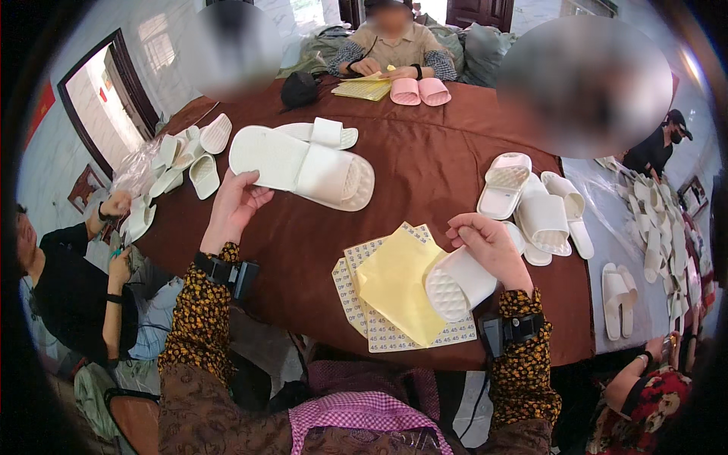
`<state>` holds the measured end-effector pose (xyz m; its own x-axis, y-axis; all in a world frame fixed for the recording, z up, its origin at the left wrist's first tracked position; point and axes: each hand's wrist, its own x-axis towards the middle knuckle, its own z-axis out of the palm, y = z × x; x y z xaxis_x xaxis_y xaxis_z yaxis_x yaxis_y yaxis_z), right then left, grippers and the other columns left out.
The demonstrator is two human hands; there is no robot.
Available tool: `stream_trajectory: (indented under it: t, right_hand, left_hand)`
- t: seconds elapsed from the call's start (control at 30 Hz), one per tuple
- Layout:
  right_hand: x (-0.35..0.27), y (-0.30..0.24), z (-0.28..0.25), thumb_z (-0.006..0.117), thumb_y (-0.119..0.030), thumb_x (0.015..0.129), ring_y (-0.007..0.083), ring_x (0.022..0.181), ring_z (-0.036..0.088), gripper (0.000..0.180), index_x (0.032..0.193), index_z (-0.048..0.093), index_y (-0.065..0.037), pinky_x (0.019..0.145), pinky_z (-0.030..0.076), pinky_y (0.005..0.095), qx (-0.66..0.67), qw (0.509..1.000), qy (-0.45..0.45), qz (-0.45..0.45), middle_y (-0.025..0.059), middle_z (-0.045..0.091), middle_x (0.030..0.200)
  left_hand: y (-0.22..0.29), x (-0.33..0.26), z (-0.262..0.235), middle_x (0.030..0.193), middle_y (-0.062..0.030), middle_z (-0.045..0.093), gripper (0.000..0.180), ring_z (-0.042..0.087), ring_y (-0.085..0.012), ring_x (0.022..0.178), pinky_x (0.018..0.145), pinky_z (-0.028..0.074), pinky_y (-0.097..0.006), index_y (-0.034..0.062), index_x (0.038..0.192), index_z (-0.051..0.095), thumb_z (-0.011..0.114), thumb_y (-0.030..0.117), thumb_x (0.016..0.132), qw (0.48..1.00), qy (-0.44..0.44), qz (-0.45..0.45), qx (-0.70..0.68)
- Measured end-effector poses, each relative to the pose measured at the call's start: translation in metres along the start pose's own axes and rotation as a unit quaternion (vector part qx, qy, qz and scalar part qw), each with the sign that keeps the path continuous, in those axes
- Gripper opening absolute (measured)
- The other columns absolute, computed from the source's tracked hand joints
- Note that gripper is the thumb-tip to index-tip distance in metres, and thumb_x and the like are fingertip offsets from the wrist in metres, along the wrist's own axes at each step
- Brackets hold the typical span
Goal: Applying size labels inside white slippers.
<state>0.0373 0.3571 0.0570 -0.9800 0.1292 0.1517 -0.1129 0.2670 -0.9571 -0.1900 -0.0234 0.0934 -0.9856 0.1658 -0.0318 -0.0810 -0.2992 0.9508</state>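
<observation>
My left hand (239, 205) grips a white slide sandal (303, 167) by the edge of its heel end, thumb on top. Its strap and bumpy insole point to the right. Just behind it another white slide sandal (326, 133) lies on the table. My right hand (489, 246) has thumb and forefinger pinched together; anything between them is too small to make out. Below that hand, a white slipper (459, 287) rests across a yellow backing sheet (398, 284). Under the yellow sheet are sheets of number stickers (379, 339).
White slippers are piled at the left (189, 155) and right (542, 216) of the brown-covered table (440, 174). Across it, a person (394, 53) handles yellow sheets beside pink slippers (421, 92). At left, a person in black (91, 280) holds scissors; more slippers (656, 220) heap far right.
</observation>
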Motion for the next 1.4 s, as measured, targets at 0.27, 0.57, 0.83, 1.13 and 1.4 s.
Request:
stream_trajectory:
  t: [0.27,0.57,0.83,1.13,1.4]
  right_hand:
    - [-0.001,0.001,-0.001,0.049,-0.004,0.096,0.0093,0.087,0.063,0.021,0.111,0.062,0.002,0.08,0.052,0.0236,-0.004,1.0,0.005,0.003,0.0049,0.067,0.094]
    - [-0.005,-0.014,0.004,0.055,-0.004,0.093,0.0101,0.091,0.062,0.03,0.123,0.055,0.002,0.081,0.051,0.0247,0.049,0.998,0.005,-0.03,0.0053,0.067,0.101]
    - [-0.007,-0.016,0.005,0.06,-0.003,0.091,0.0066,0.095,0.06,0.038,0.129,0.053,-0.001,0.082,0.05,0.0246,0.071,0.996,-0.046,-0.035,0.0,0.065,0.108]
    - [-0.003,-0.01,0.002,0.068,-0.005,0.082,0.0288,0.093,0.063,0.034,0.116,0.063,-0.005,0.083,0.051,0.036,-0.176,0.938,0.135,-0.268,0.012,0.067,0.101]
    - [-0.008,-0.01,0.001,0.068,0.0,0.077,0.029,0.107,0.058,0.041,0.117,0.063,-0.006,0.091,0.05,0.0373,-0.215,0.906,0.144,-0.335,0.01,0.064,0.116]
  left_hand:
    - [0.02,-0.039,0.039,0.107,-0.0099,0.06,0.047,0.063,-0.0194,0.077,0.066,0.057,-0.038,0.0106,0.13,0.042,0.056,0.002,0.086,0.994,-0.081,0.073,-0.027]
    - [0.007,-0.093,0.088,0.119,-0.0143,0.058,0.047,0.065,-0.0239,0.095,0.07,0.059,-0.036,0.0045,0.131,0.039,0.055,-0.001,0.087,0.978,-0.138,0.152,-0.028]
    - [-0.023,-0.105,0.101,0.123,-0.0127,0.057,0.049,0.064,-0.0238,0.101,0.08,0.057,-0.039,0.0054,0.133,0.037,0.056,-0.003,0.088,0.967,-0.202,0.154,-0.016]
    - [-0.027,-0.101,0.093,0.13,-0.0147,0.053,0.049,0.06,-0.0344,0.109,0.086,0.054,-0.045,0.0095,0.138,0.039,0.052,0.035,0.098,0.977,-0.206,0.016,-0.054]
    - [-0.036,-0.098,0.075,0.132,-0.0131,0.054,0.057,0.059,-0.029,0.113,0.09,0.054,-0.046,0.0064,0.137,0.043,0.052,0.046,0.097,0.971,-0.157,-0.054,-0.173]
